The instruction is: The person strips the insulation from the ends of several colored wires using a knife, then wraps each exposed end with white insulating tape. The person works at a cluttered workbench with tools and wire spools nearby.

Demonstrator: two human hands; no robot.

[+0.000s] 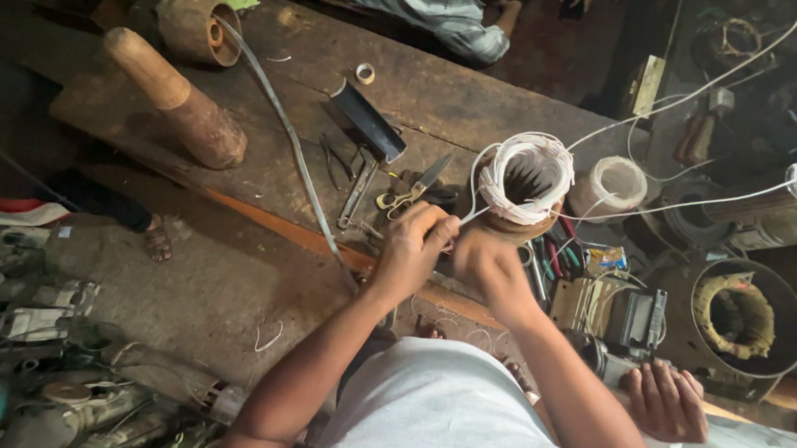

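Head view: wooden desk [474,94] carries a white-wound coil [525,177]. Just below the coil, left hand [413,244] and right hand [484,262] pinch its white cord [469,214]. Scissors [413,191] left of the coil could nick a slack cord.

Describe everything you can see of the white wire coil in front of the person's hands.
The white wire coil is a ring of many thin white strands, wound around the top of a round brownish body on the wooden bench. Its centre is open and dark. Loose white strands run from it to the upper right. The left hand and right hand meet just below it, pinching a strand that leads to it.
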